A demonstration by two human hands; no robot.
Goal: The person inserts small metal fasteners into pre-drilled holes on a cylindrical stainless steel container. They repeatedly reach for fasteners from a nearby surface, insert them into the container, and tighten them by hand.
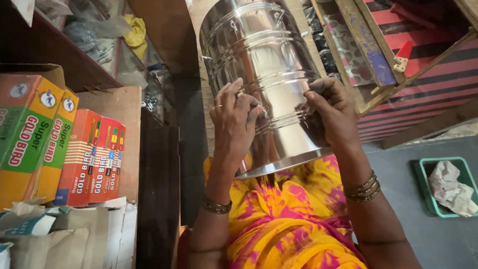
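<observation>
Hands, left (233,119) and right (334,110), gripping steel drum (264,55), lap

On my left I see a wooden shelf (124,107) stacked with colourful cardboard boxes (59,149). The floor (428,239) is grey concrete, with a green tray (438,209) of crumpled paper. A striped red cloth (423,89) lies under wooden frames (378,94).
</observation>
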